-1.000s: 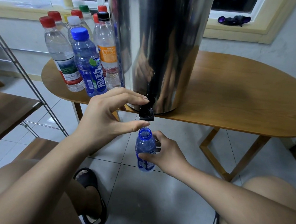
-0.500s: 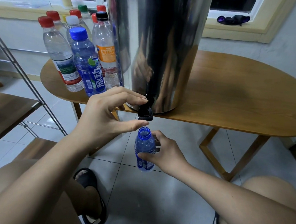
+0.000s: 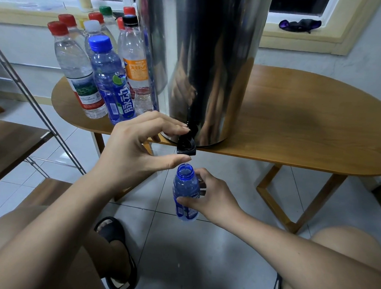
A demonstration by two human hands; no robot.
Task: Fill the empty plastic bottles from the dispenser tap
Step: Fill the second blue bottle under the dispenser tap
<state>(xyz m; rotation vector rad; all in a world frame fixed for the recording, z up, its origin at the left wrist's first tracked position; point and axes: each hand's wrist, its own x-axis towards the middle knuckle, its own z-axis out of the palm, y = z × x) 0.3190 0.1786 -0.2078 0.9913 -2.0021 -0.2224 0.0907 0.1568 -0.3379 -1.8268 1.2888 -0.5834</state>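
One small blue bottle, cap off, hangs upright in the air just below the near edge of the table, its mouth right under the black tap. My right hand grips it from the right, thumb across its near side and fingers curled round the far side. My left hand is at the tap: the fingertips press on top of the lever, the thumb reaches in just under the spout, and the tap sits between them. A thin pale thread shows at the bottle's mouth; I cannot tell how full the bottle is.

Against half a second ago almost nothing differs; both hands and the bottle sit where they were.

The tap belongs to one tall steel dispenser at the table's near edge. Left of it stands a cluster of capped bottles; I count nine caps plainly: five red, one green, one white, one blue, one black, and a yellow sliver behind.

All of it stands on an oval wooden table on angled legs over a pale tiled floor. On the far windowsill lies a dark purple cloth. A wooden shelf with metal struts is at the left, and one black sandal shows near my left knee.
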